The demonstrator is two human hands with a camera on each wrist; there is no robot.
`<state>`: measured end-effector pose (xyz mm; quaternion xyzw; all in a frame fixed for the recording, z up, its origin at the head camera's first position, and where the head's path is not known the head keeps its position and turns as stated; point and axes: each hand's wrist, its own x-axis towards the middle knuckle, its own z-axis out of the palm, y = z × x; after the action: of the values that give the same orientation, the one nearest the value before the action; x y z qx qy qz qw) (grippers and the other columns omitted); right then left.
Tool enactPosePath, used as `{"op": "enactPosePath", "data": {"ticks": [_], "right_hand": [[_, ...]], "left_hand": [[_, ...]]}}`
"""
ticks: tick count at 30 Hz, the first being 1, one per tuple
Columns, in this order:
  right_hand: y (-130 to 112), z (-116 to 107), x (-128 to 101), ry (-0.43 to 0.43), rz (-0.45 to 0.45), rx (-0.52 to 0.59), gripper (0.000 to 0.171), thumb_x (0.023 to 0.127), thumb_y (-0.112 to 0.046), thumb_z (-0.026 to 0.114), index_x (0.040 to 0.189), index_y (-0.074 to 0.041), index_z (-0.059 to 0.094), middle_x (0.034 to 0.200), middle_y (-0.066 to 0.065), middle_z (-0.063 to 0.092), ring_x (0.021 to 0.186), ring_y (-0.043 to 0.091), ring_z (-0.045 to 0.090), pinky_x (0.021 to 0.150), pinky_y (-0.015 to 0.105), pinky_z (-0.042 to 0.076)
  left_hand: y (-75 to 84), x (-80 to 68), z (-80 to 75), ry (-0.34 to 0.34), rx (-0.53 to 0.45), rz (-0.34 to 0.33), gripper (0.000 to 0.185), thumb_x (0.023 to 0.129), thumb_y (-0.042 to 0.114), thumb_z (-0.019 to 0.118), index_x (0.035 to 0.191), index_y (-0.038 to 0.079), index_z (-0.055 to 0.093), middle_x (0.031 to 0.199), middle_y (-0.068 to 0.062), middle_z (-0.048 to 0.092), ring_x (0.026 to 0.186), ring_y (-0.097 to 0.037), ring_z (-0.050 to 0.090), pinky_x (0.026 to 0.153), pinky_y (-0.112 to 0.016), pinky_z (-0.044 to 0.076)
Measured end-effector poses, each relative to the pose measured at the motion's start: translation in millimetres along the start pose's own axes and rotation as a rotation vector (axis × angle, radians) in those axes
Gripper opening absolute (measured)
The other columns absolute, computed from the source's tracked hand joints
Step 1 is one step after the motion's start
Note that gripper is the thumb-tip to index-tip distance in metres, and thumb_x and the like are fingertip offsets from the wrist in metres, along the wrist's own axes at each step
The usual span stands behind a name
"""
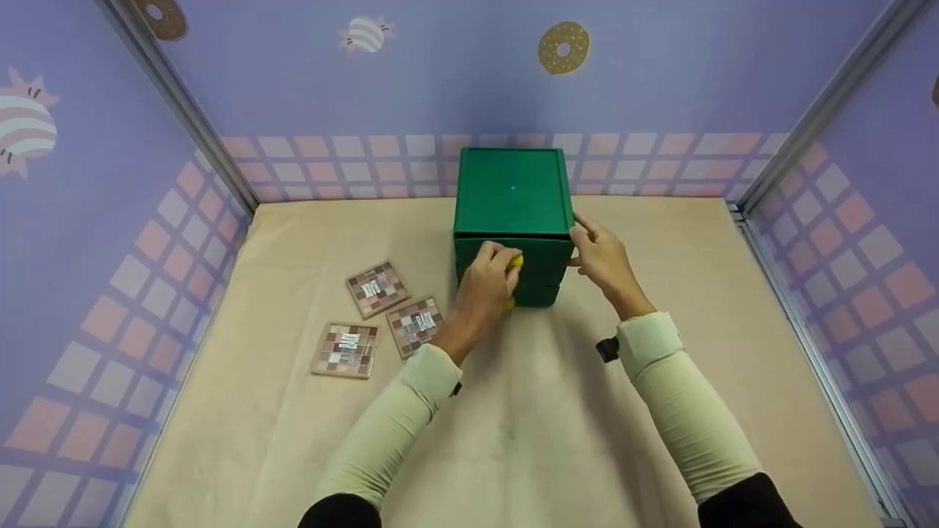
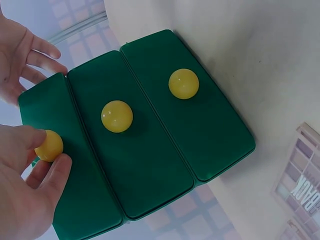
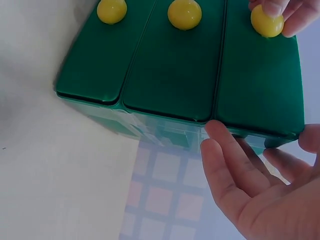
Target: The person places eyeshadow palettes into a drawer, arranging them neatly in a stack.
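A green drawer cabinet (image 1: pixel 513 191) with three drawers stands toward the back of the table. Each drawer front carries a round yellow knob; the middle knob (image 2: pixel 117 116) and bottom knob (image 2: pixel 183 84) are untouched. My left hand (image 1: pixel 482 290) pinches the top knob (image 2: pixel 53 146) between thumb and fingers. Along the top drawer's front (image 3: pixel 260 90), a dark gap runs just below the cabinet's top. At the cabinet's right side is my right hand (image 1: pixel 605 257), its fingers mostly extended along the side wall and its thumb at the front top corner.
Three eyeshadow palettes lie left of the cabinet: a rear one (image 1: pixel 376 288), one nearest the left forearm (image 1: pixel 414 330), and a front-left one (image 1: pixel 346 350). A patterned purple wall (image 1: pixel 469 95) rises close behind the cabinet, and side walls flank the table.
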<state>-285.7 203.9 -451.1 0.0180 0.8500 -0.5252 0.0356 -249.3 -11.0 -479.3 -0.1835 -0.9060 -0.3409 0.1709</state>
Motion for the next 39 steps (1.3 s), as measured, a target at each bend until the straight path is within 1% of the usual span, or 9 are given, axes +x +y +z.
{"op": "enactPosePath", "data": {"ticks": [2,6,11,15,18,23,26,31,39], "right_hand": [[-1.2,-1.0,0.6,0.0,0.0,0.001,0.053,0.108,-0.037,0.038,0.16,-0.024,0.036,0.146,0.017,0.059,0.105,0.035,0.074,0.073,0.027,0.055],[-3.2,-2.5,1.6,-0.005,-0.001,-0.004,0.054,0.108,-0.039,0.038,0.16,-0.024,0.035,0.146,0.016,0.058,0.104,0.033,0.074,0.073,0.026,0.055],[-4.8,-2.8,2.8,0.002,0.001,-0.021,0.054,0.107,-0.039,0.038,0.159,-0.024,0.037,0.148,0.014,0.057,0.095,0.028,0.072,0.072,0.027,0.055],[-6.2,-2.7,3.6,0.016,-0.002,-0.028,0.054,0.107,-0.038,0.038,0.159,-0.023,0.037,0.147,0.015,0.057,0.089,0.024,0.066,0.076,0.035,0.058],[-6.6,-1.7,3.9,0.024,-0.009,-0.029,0.054,0.107,-0.037,0.038,0.159,-0.022,0.038,0.146,0.015,0.058,0.093,0.025,0.064,0.079,0.04,0.059],[-5.2,0.0,1.2,0.005,0.006,-0.034,0.054,0.108,-0.037,0.038,0.16,-0.022,0.036,0.151,0.016,0.053,0.112,0.03,0.062,0.081,0.035,0.057],[-3.4,0.7,-1.0,-0.007,0.022,-0.038,0.055,0.108,-0.038,0.036,0.161,-0.022,0.033,0.153,0.018,0.051,0.119,0.032,0.061,0.087,0.039,0.056],[-2.0,0.6,-1.1,-0.002,0.021,-0.019,0.056,0.108,-0.038,0.036,0.161,-0.02,0.033,0.155,0.019,0.048,0.125,0.037,0.061,0.095,0.05,0.057],[-3.0,1.1,0.8,-0.014,0.017,-0.001,0.055,0.109,-0.038,0.036,0.161,-0.022,0.032,0.151,0.019,0.052,0.125,0.038,0.062,0.094,0.05,0.058]], "left_hand": [[1.1,-2.4,-1.9,0.001,0.003,0.011,0.025,0.1,0.015,0.065,0.124,0.008,0.069,0.116,-0.008,0.061,0.104,-0.016,0.068,0.093,-0.025,0.057],[3.2,-7.9,-4.5,0.0,-0.015,0.024,0.025,0.1,0.015,0.065,0.124,0.008,0.069,0.116,-0.008,0.06,0.102,-0.016,0.068,0.089,-0.022,0.058],[6.2,-15.9,-5.8,0.02,-0.007,0.057,0.023,0.099,0.013,0.066,0.121,0.007,0.07,0.113,-0.009,0.061,0.099,-0.016,0.068,0.088,-0.022,0.059],[9.8,-22.9,-7.0,0.035,0.011,0.087,0.022,0.098,0.011,0.068,0.119,0.006,0.071,0.11,-0.01,0.062,0.099,-0.017,0.069,0.089,-0.024,0.059],[12.5,-28.7,-8.7,0.036,0.025,0.102,0.021,0.097,0.011,0.068,0.118,0.007,0.071,0.11,-0.009,0.062,0.099,-0.017,0.069,0.09,-0.024,0.058],[17.0,-42.2,-11.8,0.02,0.043,0.135,0.021,0.098,0.013,0.068,0.117,0.007,0.071,0.108,-0.009,0.062,0.097,-0.015,0.069,0.089,-0.022,0.058],[19.9,-50.7,-12.9,0.013,0.063,0.163,0.02,0.098,0.015,0.068,0.116,0.007,0.072,0.106,-0.008,0.062,0.096,-0.014,0.069,0.087,-0.021,0.058],[24.4,-62.4,-15.8,0.028,0.087,0.204,0.017,0.097,0.015,0.069,0.112,0.008,0.073,0.103,-0.007,0.063,0.093,-0.014,0.069,0.084,-0.02,0.059],[27.1,-80.1,-23.7,0.049,0.117,0.275,0.016,0.093,0.015,0.075,0.107,0.008,0.073,0.098,-0.007,0.063,0.088,-0.014,0.068,0.078,-0.022,0.06]]}}
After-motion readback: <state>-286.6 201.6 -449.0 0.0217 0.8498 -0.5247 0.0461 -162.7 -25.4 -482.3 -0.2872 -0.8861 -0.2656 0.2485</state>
